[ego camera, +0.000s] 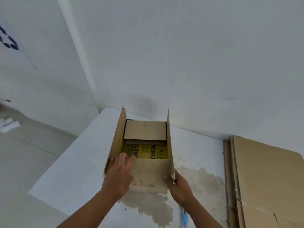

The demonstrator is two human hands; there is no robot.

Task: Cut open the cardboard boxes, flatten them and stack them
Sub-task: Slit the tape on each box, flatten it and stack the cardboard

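Box [148,173] opening is fenced by upright left flap [117,139] and right flap [169,137]; access is had from above only, between them. Far half is covered by an inward-folded flap [145,130]; only the yellow-printed strip [146,152] is left exposed. Near-left corner is taken by the left grip [119,171] (blurred), near-right corner by the right grip [178,186]. Wall [181,63] is found close behind. Bare counter [79,162] is left either side; the right is bounded by a flattened cardboard stack [263,170], the left edge drops to floor [32,153].
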